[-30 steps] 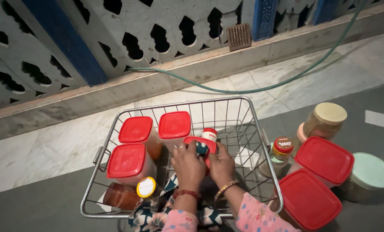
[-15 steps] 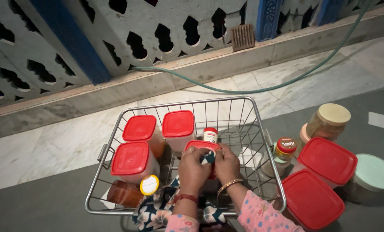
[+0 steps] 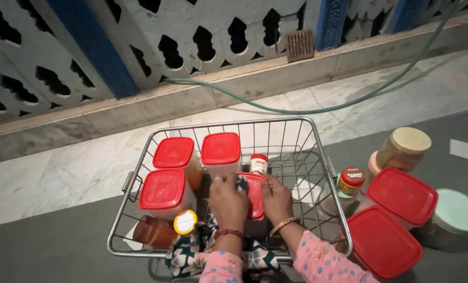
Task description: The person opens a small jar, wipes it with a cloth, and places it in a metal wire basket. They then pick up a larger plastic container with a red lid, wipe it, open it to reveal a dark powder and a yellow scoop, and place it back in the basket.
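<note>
Both hands close on a red-lidded container (image 3: 254, 195) inside a wire basket (image 3: 324, 157) set on the floor. The left hand (image 3: 227, 202) presses a dark floral cloth (image 3: 241, 183) against the lid's left edge, fingers curled over it, while the right hand (image 3: 277, 198) clasps the lid's right edge, fingers bent around the rim. The cloth trails back from the grip toward the person and drapes over the basket's near rim.

Just beyond the held container, a small red-capped bottle (image 3: 258, 163) stands upright. To the left of the grip, three more red-lidded tubs (image 3: 164, 188) (image 3: 173, 152) (image 3: 221, 148) crowd the basket, and nearer the person on that side a brown jar with a yellow-rimmed white cap (image 3: 184, 221) lies on its side.

Outside the basket, to the right of the grip, stand a small jar with a red cap (image 3: 352, 177), two large red-lidded boxes (image 3: 401, 196) (image 3: 383, 242), a tall jar with a cream lid (image 3: 409, 140) and a pale green lidded tub (image 3: 457, 210). Farther off, a green hose (image 3: 307, 110) crosses the marble floor before a pierced stone screen (image 3: 192, 31).
</note>
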